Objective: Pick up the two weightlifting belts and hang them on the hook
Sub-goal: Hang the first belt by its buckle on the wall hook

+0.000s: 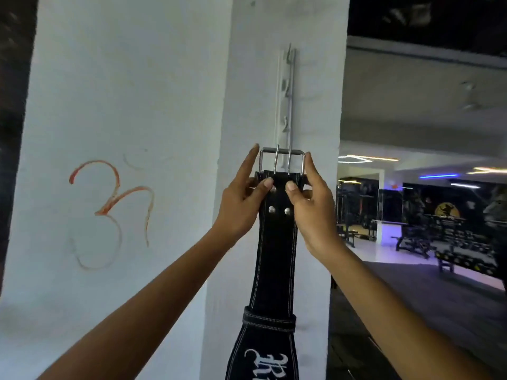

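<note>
Head view: a black weightlifting belt (275,256) with white stitching hangs straight down in front of a white pillar (315,78), its wider lower part carrying white lettering cut off by the bottom edge. The left hand (241,204) pinches the belt's top edge from the left, thumb on the front near the upper rivets, index finger stretched up beside the metal buckle (282,160). The right hand (310,207) grips the same edge from the right, thumb pressed on the front, fingers running up along the buckle's right side. The two-pronged buckle sits at the foot of a white hook rail (286,97) fixed vertically to the pillar; whether a hook has caught it is hard to tell, since the lowest hook is hidden behind the buckle. An orange symbol (109,209) is painted on the wall to the left. Gym benches (411,239) stand in the dim room to the right.
</note>
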Motion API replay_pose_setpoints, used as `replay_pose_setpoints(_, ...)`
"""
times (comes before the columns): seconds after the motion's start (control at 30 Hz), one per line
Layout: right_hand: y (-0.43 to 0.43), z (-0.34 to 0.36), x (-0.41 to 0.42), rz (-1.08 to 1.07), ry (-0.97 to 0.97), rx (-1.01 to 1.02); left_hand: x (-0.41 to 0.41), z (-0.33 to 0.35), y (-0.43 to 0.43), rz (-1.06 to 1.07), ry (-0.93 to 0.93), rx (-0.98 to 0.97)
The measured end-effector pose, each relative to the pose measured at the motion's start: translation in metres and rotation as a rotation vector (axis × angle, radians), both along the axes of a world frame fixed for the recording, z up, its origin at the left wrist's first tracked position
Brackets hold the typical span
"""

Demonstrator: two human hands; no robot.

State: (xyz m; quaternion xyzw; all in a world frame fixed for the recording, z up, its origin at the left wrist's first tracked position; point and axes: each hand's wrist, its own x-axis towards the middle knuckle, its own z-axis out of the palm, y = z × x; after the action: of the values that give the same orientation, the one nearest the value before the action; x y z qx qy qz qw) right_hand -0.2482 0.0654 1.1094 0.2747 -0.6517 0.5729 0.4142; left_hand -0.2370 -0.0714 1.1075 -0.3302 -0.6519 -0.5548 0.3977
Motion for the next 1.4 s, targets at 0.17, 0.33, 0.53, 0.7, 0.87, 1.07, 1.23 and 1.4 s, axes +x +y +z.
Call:
replay_pose_setpoints(0.17, -0.006, 0.075, -0.017, -0.092, 0.031, 0.001, -0.023, 0.070, -0.001, 0.025, 0.016, 0.009)
replay_pose_setpoints(0.33, -0.008, 0.108, -0.037, -0.171, -0.073, 0.036, -0.050, 0.101, 0.005, 0.048, -0.142, 0.045)
replay_pose_setpoints(0.53, -0.005, 0.109, -0.051, -0.217, -0.173, 0.104, -0.055, 0.098, 0.011, 0.024, -0.226, 0.074)
replay_pose_setpoints(0.7, -0.002, 0.098, -0.048, -0.198, -0.208, 0.133, -0.048, 0.088, 0.011, 0.023, -0.263, 0.046)
replay_pose_setpoints(0.87, 0.004, 0.081, -0.040, -0.173, -0.166, 0.114, -0.039, 0.069, 0.012, 0.071, -0.250, 0.073)
replay_pose_setpoints(1.07, 0.015, 0.060, -0.015, -0.182, -0.118, 0.152, -0.019, 0.047, 0.020, 0.224, -0.222, 0.067)
replay_pose_setpoints(1.23, 0.020, 0.027, 0.003, -0.148, -0.216, 0.151, 0.007, 0.024, 0.029, 0.384, -0.228, 0.001)
replay_pose_setpoints(1.4, 0.028, -0.027, 0.020, -0.206, -0.213, 0.153, 0.035, -0.025, 0.038, 0.549, -0.137, -0.084)
